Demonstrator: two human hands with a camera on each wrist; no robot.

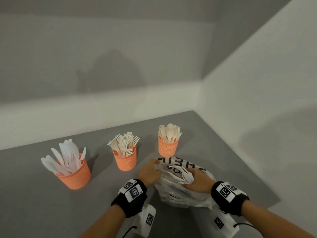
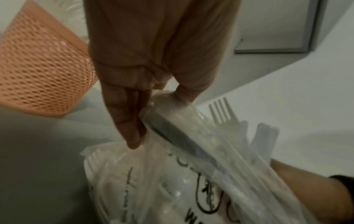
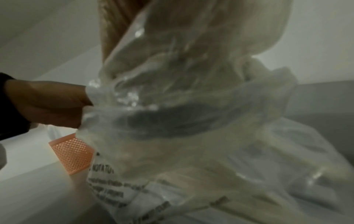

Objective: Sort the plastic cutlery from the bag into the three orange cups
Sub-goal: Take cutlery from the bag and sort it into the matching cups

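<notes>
Both hands on bag

3 cups in a row on table, bag before the right cup, perhaps touching

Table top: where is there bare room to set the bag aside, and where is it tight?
Free: the grey table in front of the knife cup, left of the left hand; also the strip behind the three cups to the wall. Crowded: between the fork cup, the spoon cup and the bag, which both hands hold; right hand.
</notes>
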